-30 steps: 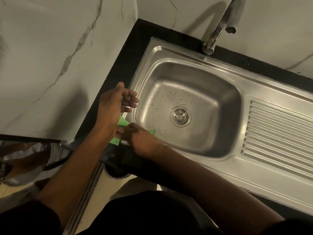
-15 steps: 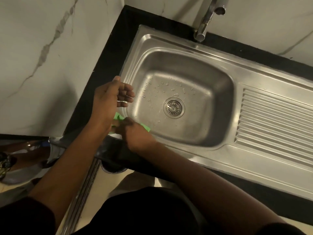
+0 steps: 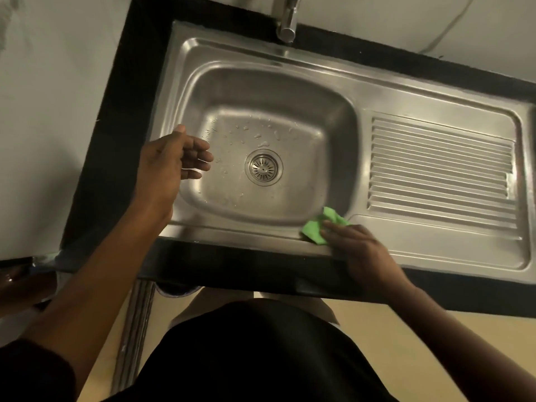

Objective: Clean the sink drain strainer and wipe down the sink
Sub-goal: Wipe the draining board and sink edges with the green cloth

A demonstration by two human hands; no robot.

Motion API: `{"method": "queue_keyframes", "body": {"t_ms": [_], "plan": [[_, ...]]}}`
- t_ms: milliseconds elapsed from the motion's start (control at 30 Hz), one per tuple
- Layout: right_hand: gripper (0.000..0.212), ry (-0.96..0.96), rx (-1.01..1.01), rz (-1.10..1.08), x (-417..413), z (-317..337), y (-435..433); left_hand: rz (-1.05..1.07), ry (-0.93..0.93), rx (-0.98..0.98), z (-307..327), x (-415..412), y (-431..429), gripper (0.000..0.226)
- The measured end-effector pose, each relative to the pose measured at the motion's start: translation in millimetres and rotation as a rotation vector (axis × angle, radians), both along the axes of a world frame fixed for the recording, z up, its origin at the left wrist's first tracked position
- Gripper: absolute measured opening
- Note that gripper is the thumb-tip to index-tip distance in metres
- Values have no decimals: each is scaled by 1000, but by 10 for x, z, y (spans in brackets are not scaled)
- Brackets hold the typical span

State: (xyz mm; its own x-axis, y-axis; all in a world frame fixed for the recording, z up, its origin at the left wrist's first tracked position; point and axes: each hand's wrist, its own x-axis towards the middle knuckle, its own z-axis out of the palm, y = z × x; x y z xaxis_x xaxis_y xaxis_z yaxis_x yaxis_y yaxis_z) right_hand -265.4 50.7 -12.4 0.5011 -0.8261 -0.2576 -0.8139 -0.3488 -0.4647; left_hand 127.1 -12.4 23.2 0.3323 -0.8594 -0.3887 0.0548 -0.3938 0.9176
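A stainless steel sink (image 3: pixel 290 79) fills the middle of the head view, with water drops on its basin floor. The round drain strainer (image 3: pixel 263 168) sits in the basin's centre. My right hand (image 3: pixel 359 253) presses a green cloth (image 3: pixel 317 226) onto the sink's front rim, at the basin's front right corner. My left hand (image 3: pixel 169 166) hovers over the basin's left rim, fingers apart and curled, holding nothing.
A ribbed drainboard (image 3: pixel 441 172) lies to the right of the basin. The tap (image 3: pixel 287 21) rises at the back. A black counter (image 3: pixel 116 126) frames the sink, with marble wall to the left and behind. Floor shows below the counter edge.
My right hand has slid the green cloth along the front rim from the left corner to the basin's right corner. My left hand stayed near the left rim. The view shifted.
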Motion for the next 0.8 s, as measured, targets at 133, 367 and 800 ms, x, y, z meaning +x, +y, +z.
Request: {"method": "queue_keyframes", "body": {"t_ms": [133,367,800], "plan": [[69,83,-76,-65,-471,40,119,-33,7,5,3,-106,-26,48],[53,1,-137,-421,15,-181,354,-97,31,2,-32,-316,-18,43],[69,-218,110,75,1598,-206,64,-212,25,10,-67,-789,-188,41]]}}
